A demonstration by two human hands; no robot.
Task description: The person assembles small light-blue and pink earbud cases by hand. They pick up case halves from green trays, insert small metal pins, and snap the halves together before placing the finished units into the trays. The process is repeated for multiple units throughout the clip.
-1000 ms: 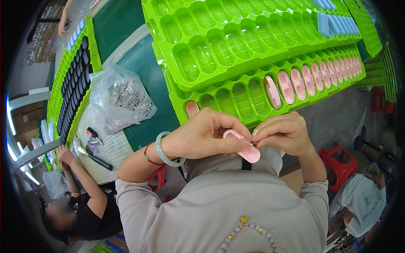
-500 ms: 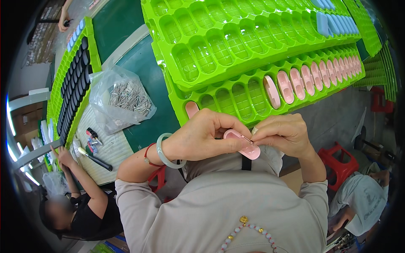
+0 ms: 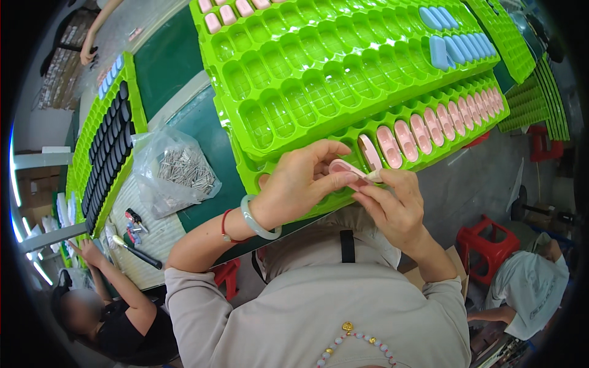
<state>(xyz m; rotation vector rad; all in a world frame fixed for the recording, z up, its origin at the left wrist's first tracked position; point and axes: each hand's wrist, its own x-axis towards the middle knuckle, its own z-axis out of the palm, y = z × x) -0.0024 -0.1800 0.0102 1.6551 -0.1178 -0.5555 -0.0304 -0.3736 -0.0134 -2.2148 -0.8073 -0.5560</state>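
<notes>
My left hand (image 3: 300,181) is closed around a pink oval case (image 3: 343,166), its thumb along the near side. The case is tilted above the front edge of the green tray. At its right end, my right hand (image 3: 397,205) pinches with thumb and forefinger; whether a small part is between those fingertips I cannot make out. Just beyond the hands, a pink case half (image 3: 369,152) stands tilted in its slot, beside a row of open pink cases (image 3: 405,140) lying in the lower green tray (image 3: 232,134). Another pink piece is mostly hidden behind my left hand.
A larger green tray (image 3: 304,113) overlaps the lower one and holds blue cases (image 3: 457,49). Left of it are a plastic bag of metal pins (image 3: 186,168), a black-handled tool (image 3: 146,256) and a tray of black cases (image 3: 109,147). Co-workers sit left and right; a red stool (image 3: 491,245) stands right.
Both hands have moved forward and slightly left with the pink case, from in front of my body to over the tray's front edge. The view has shifted, showing more of the far trays.
</notes>
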